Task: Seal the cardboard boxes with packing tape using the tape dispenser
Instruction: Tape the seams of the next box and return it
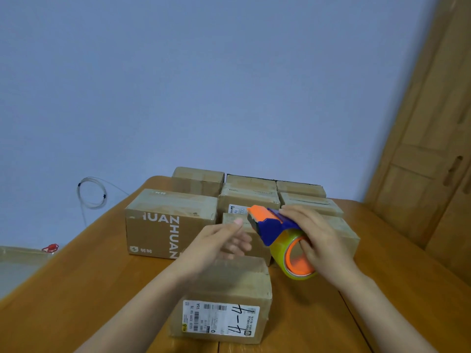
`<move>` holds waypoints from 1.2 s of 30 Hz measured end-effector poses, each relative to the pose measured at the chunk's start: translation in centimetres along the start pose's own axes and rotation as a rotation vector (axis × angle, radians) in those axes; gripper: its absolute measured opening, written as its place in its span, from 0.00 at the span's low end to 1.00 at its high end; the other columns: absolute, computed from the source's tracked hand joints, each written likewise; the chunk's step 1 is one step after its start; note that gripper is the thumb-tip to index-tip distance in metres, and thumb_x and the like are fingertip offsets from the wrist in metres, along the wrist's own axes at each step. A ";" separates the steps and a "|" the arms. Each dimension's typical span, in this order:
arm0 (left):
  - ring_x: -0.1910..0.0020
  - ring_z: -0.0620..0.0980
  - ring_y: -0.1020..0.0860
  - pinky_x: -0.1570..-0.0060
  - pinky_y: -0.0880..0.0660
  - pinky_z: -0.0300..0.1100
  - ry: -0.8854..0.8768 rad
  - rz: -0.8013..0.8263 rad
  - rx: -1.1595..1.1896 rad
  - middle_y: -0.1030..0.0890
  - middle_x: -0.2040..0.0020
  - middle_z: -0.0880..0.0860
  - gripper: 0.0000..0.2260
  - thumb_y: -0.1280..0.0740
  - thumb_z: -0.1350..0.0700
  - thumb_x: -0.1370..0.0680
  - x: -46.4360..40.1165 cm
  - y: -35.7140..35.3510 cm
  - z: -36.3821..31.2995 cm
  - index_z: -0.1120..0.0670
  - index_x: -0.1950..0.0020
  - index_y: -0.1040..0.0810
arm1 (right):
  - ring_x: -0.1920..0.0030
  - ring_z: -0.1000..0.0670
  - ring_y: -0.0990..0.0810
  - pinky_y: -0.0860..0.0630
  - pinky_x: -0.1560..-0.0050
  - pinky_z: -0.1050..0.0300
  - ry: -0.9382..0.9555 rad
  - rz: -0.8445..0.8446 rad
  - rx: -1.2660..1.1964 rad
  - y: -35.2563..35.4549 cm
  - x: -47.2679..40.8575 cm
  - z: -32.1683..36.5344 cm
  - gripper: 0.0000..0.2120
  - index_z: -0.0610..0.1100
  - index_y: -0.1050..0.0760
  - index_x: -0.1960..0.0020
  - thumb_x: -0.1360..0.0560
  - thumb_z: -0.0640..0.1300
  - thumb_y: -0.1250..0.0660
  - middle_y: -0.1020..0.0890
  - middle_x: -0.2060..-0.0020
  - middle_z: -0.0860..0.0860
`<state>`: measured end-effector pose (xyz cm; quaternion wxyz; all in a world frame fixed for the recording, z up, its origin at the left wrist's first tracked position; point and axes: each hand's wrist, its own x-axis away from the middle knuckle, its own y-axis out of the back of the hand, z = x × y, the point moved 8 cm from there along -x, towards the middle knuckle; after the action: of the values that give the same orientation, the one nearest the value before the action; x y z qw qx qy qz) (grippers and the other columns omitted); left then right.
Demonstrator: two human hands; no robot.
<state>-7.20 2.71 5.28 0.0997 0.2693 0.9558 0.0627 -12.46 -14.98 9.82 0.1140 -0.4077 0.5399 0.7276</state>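
A person's right hand (316, 240) holds a blue and orange plastic tape dispenser (274, 226) right of the frame's centre, above the wooden table (76, 284). Its fingers (293, 212) lie curled over the blue body, and at least one finger reaches into the orange core of the clear packing tape roll (293, 258) that hangs at the dispenser's lower end. The dispenser's orange head points to the upper left.

The left hand (221, 240) hovers just left of the dispenser, blurred, with its fingers straight and loosely spread and nothing in them. It is above the far edge of a small brown cardboard box with a white shipping label (224, 296), which stands nearest the camera at the bottom centre of the frame; whether the hand touches the box cannot be told. The label faces the camera and bears barcodes and handwritten black marks.

Behind this box, in the middle of the frame, a group of more brown cardboard boxes stands close together on the table. The largest, a brown box printed with white letters "ZHUANZHUAN" (163, 225), is at the left of the group. Smaller boxes fill the rows behind and to the right, partly hidden by the hands.

A coil of thin pale cable (90, 192) hangs on the blue-grey wall (204, 72) at the left. A wooden door (433, 161) fills the right edge. At the far lower left a small red object (50, 247) sits near a pale surface.
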 end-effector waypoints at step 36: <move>0.60 0.49 0.21 0.55 0.23 0.43 0.138 0.188 0.542 0.19 0.56 0.54 0.08 0.30 0.51 0.26 1.0 1.5 1.1 0.55 0.55 0.16 | 0.37 0.53 0.28 0.33 0.38 0.66 0.046 -0.018 -0.029 -1.2 -1.6 3.2 0.27 0.50 0.33 0.33 0.31 0.40 0.47 0.22 0.39 0.51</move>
<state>-7.07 4.62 4.35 -0.0473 0.3683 0.9132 -0.1676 -12.23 -11.33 10.40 0.1021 -0.4307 0.5280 0.7247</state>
